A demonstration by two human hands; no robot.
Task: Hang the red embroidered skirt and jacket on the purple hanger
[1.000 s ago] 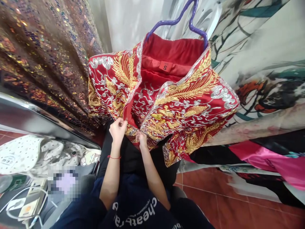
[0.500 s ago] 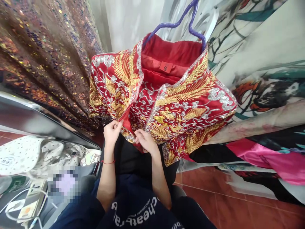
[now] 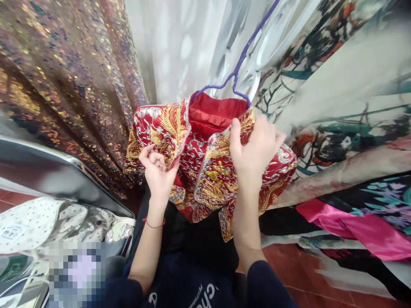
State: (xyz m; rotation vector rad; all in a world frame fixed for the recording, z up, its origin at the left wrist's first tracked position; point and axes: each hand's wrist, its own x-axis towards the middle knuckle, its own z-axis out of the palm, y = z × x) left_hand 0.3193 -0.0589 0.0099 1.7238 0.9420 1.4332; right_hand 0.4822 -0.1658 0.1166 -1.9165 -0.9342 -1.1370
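A red jacket [image 3: 218, 179] with gold and silver embroidery hangs in front of me on a purple hanger [image 3: 239, 68]. Its stand collar gapes, showing a red lining and a label [image 3: 215, 121] marked "S". My left hand [image 3: 159, 173] holds the front edge on the left side, its thumb at the edge and its fingers curled over the embroidery. Over the right side of the collar and shoulder lies my right hand [image 3: 255, 145]. Its thumb is stretched up and apart from the fingers, which are slightly blurred.
A sequinned fabric [image 3: 80, 85] hangs at left, and a patterned pale garment [image 3: 337, 107] at right. Pink cloth [image 3: 359, 231] lies lower right. On the left stand a dark shiny panel [image 3: 58, 167] and a polka-dot cloth [image 3: 32, 222]. Red tiles [image 3: 289, 269] cover the floor.
My right hand has left the lower front edge and moved up to the right collar and shoulder. My left hand has shifted slightly up and right. The jacket appears lower, with more hanger showing.
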